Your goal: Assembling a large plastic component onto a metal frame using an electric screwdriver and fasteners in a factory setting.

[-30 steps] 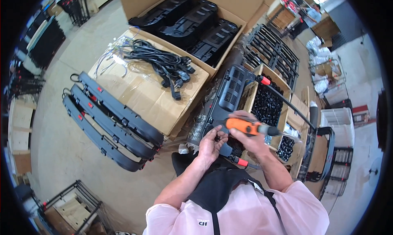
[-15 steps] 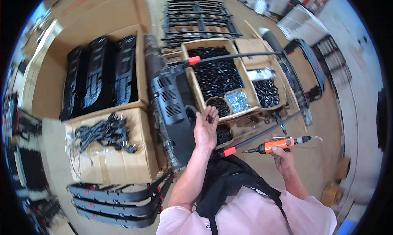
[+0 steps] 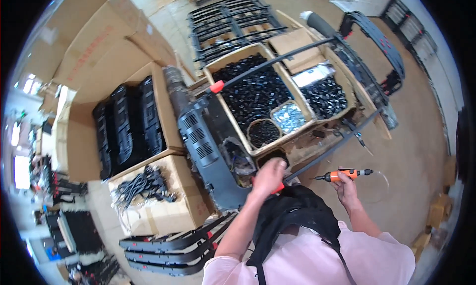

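Observation:
My right hand [image 3: 345, 187] grips an orange and black power screwdriver [image 3: 345, 175], its bit pointing left and a thin clear line coming off its rear end. My left hand [image 3: 270, 175] is turned palm down with curled fingers, beside a round tub [image 3: 267, 158] and over the red end [image 3: 279, 188] of a black bar frame [image 3: 317, 159]. What those fingers hold is hidden. Just left of that hand lies a long grey-black plastic panel [image 3: 218, 178] with vent slots.
Ahead stands a carton [image 3: 210, 69] of small black parts, holding tubs of dark screws [image 3: 263, 133] and silvery pieces [image 3: 288, 117]. A tall carton [image 3: 82, 136] with black panels is at left, near a cable bundle [image 3: 144, 190]. Curved black trims [image 3: 168, 255] are stacked below.
My left hand, open and palm up with small dark screws half a second ago, has turned over and come down toward the red end. The view has swung; the screwdriver stays in my right hand.

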Motion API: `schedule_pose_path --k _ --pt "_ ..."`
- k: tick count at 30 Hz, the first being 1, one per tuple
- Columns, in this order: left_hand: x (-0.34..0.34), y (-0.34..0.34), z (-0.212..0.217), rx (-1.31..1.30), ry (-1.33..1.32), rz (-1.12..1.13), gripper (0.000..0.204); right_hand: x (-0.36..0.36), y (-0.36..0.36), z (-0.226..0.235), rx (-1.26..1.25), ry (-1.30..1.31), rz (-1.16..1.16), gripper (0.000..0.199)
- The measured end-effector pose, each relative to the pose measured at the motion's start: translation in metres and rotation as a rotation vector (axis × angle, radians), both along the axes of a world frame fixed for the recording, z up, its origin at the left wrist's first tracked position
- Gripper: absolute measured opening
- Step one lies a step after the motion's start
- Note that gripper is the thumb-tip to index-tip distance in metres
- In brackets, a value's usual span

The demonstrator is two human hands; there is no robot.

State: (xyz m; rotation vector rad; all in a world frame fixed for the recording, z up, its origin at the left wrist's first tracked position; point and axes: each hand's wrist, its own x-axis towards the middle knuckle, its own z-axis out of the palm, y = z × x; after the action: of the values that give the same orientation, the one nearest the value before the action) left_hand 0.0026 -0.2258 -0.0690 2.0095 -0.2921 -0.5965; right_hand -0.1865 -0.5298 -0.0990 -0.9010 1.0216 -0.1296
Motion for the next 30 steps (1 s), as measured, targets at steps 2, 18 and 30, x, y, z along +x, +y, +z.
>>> schedule_pose_path --k 2,18,30 --pt "-0.018 -0.018 0.012 0.219 0.044 -0.125 0.052 0.016 -0.017 -0.056 0.103 -0.053 0.006 0.045" --pt "-0.023 -0.070 0.017 0.826 0.079 -0.101 0.077 0.170 -0.025 -0.229 0.557 0.020 0.234 0.031" --pt "-0.020 -0.070 0.018 0.821 0.113 -0.035 0.068 0.122 -0.088 -0.030 -0.149 0.281 1.668 0.028"
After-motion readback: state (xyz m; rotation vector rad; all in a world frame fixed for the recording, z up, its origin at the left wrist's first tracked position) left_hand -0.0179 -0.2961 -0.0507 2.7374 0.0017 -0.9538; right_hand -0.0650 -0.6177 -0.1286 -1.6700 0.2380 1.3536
